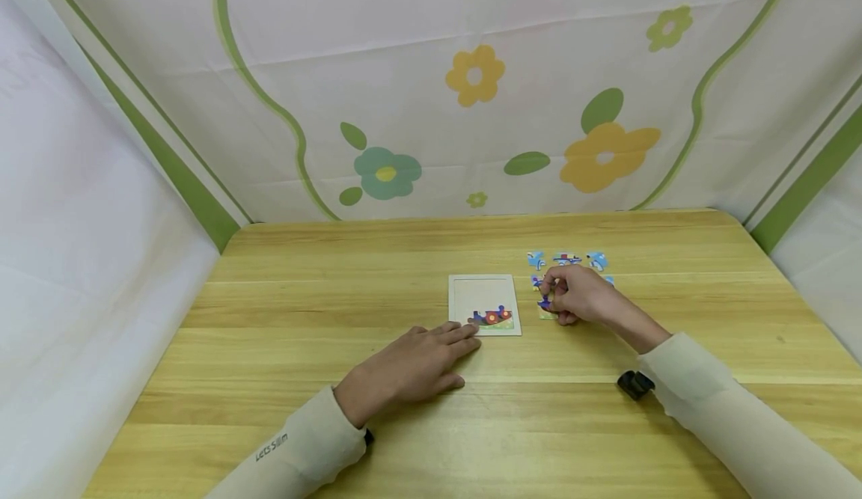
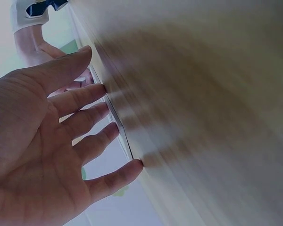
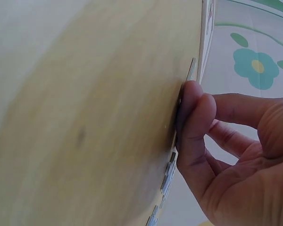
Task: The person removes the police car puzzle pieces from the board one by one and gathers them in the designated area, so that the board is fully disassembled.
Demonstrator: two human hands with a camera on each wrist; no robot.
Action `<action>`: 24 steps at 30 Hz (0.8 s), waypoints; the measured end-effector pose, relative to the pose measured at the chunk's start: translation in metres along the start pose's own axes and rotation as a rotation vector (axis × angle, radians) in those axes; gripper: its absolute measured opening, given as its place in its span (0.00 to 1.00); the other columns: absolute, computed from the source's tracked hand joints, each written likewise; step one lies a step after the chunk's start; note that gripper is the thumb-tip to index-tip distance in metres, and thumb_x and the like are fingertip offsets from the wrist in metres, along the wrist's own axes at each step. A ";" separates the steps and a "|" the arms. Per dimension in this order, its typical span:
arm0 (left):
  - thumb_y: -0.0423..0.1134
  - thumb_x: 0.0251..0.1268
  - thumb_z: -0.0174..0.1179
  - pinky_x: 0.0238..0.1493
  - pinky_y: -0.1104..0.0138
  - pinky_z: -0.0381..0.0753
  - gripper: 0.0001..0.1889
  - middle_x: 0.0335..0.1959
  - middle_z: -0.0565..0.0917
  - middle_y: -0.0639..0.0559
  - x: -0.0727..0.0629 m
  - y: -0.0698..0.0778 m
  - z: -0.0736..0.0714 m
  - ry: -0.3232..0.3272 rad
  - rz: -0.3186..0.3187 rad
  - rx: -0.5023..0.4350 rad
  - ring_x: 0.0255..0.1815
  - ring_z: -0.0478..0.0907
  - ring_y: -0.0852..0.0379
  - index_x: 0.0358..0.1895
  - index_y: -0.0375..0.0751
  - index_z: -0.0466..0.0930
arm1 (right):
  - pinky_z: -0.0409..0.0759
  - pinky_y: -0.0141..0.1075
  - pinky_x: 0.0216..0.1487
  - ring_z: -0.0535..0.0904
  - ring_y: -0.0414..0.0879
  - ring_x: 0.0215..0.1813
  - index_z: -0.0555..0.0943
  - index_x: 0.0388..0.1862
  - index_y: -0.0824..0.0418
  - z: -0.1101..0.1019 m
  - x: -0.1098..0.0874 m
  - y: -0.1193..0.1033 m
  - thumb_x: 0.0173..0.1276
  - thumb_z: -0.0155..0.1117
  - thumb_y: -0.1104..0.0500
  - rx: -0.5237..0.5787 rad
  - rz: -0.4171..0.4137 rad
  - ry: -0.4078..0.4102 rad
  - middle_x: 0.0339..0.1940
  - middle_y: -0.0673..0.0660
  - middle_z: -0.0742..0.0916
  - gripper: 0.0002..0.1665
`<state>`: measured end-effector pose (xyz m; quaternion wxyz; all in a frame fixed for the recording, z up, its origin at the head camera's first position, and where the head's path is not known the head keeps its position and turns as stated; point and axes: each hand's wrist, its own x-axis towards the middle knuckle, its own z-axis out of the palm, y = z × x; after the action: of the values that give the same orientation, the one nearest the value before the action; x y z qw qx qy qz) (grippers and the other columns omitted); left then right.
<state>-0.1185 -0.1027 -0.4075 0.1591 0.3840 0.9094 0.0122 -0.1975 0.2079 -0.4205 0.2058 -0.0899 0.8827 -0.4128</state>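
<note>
A white puzzle tray [image 1: 461,293] lies on the table, with joined jigsaw pieces [image 1: 493,318] in red, blue and green along its lower right. My left hand [image 1: 420,360] is spread flat, palm down, its fingertips at the tray's near left corner. In the left wrist view the left hand's fingers [image 2: 92,143] look nearly straight against the tray edge. Right of the tray, my right hand [image 1: 579,293] pinches a puzzle piece [image 1: 544,304] with purple and green on it. The right wrist view shows the thumb and fingers [image 3: 198,122] bent together low over the tabletop, mostly hiding that piece.
Behind the right hand lie several loose puzzle pieces [image 1: 567,258] in blue tones, some partly covered by the hand. The wooden table [image 1: 303,297] meets a white curtain [image 1: 404,50] with printed flowers at its far edge. A black wrist device [image 1: 635,384] shows under the right sleeve.
</note>
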 end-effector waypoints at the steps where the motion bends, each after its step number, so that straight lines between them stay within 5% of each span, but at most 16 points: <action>1: 0.54 0.81 0.56 0.76 0.50 0.72 0.33 0.86 0.57 0.57 0.000 0.000 0.000 0.000 0.000 0.000 0.86 0.58 0.53 0.83 0.51 0.61 | 0.84 0.37 0.26 0.82 0.46 0.23 0.81 0.46 0.69 0.000 0.000 0.000 0.72 0.62 0.73 -0.003 0.001 0.001 0.26 0.58 0.80 0.06; 24: 0.55 0.81 0.55 0.76 0.51 0.71 0.34 0.86 0.57 0.58 0.000 0.000 0.001 0.003 -0.002 0.016 0.85 0.58 0.54 0.84 0.52 0.60 | 0.81 0.36 0.25 0.77 0.46 0.22 0.80 0.43 0.70 0.002 -0.001 -0.007 0.71 0.60 0.74 -0.017 -0.048 0.000 0.26 0.56 0.77 0.05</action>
<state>-0.1186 -0.1029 -0.4090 0.1549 0.3841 0.9102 0.0054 -0.1958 0.2022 -0.4157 0.1954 -0.1127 0.8837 -0.4102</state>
